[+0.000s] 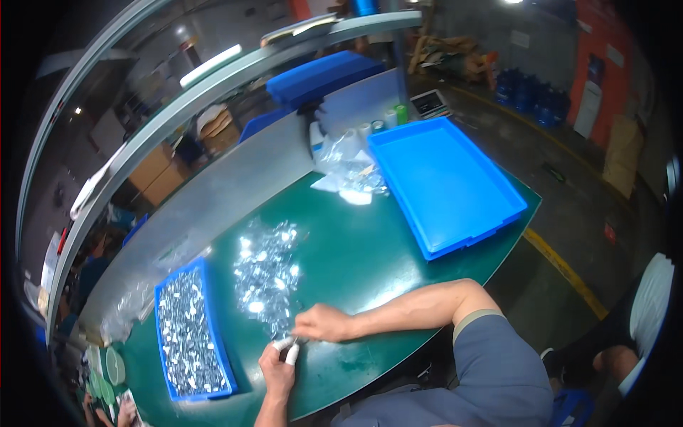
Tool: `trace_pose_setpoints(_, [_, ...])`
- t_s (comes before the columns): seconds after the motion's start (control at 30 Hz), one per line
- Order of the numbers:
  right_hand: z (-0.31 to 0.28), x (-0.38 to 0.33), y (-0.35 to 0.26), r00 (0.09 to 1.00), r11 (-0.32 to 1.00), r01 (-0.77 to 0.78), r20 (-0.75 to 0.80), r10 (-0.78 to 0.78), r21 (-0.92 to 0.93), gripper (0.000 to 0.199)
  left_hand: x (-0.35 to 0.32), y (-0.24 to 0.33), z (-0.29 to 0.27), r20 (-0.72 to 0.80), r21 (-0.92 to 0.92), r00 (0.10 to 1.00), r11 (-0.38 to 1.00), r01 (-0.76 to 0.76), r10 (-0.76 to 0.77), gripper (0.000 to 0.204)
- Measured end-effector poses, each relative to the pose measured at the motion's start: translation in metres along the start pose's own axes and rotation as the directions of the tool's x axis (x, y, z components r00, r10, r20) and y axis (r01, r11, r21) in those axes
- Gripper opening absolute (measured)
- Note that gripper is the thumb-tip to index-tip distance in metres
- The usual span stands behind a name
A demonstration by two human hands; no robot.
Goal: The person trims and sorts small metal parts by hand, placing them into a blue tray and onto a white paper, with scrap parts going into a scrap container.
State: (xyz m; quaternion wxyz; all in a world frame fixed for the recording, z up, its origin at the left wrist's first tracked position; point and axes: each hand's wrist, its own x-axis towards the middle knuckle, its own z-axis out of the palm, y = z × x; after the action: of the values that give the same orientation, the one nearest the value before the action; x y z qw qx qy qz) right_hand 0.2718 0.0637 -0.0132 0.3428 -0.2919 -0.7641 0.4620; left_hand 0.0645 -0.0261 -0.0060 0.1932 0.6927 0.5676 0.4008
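Note:
My left hand (276, 371) is at the near edge of the green table, with white coverings on its thumb and a finger. Those fingers are pinched together around something too small to make out. My right hand (321, 324) meets them from the right, its fingers curled closed at the same spot. Whatever it grips is hidden. Just beyond both hands spreads a loose pile of small shiny metal pieces (267, 267). Left of it stands a shallow blue tray (222, 354) filled with many similar small silvery pieces.
A large blue tray (448, 192) sits at the right of the green table (341, 249). Clear plastic bags (345, 160) and bottles lie behind it. A grey panel (249, 167) borders the far side. Another person's hand (126, 411) shows at lower left, near green containers (107, 388).

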Motion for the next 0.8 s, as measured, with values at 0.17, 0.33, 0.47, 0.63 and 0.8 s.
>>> trace_pose_setpoints(0.17, [-0.015,0.003,0.016,0.976,0.978,-0.197,-0.082,0.202,0.062,0.032,0.019,-0.008,-0.004,-0.001,0.208,0.98,0.959,-0.193,0.197,0.016])
trace_pose_setpoints(0.33, [-0.022,0.007,0.003,0.975,0.976,-0.192,-0.096,0.202,0.106,0.031,0.031,0.0,-0.044,-0.09,0.317,0.963,0.924,-0.216,0.256,0.021])
trace_pose_setpoints(0.47, [-0.015,0.01,-0.005,0.981,0.973,-0.182,-0.039,0.19,0.141,0.031,0.019,-0.014,-0.093,-0.197,0.438,0.954,0.891,-0.12,0.225,0.019])
trace_pose_setpoints(0.63, [-0.014,0.005,-0.004,0.981,0.974,-0.19,-0.027,0.194,0.121,0.03,0.017,-0.049,-0.15,-0.312,0.572,0.94,0.817,0.068,0.14,0.018])
trace_pose_setpoints(0.8, [-0.011,0.002,-0.004,0.98,0.975,-0.197,-0.015,0.2,0.107,0.03,0.038,-0.091,-0.208,-0.451,0.576,0.893,0.766,0.286,0.006,0.02])
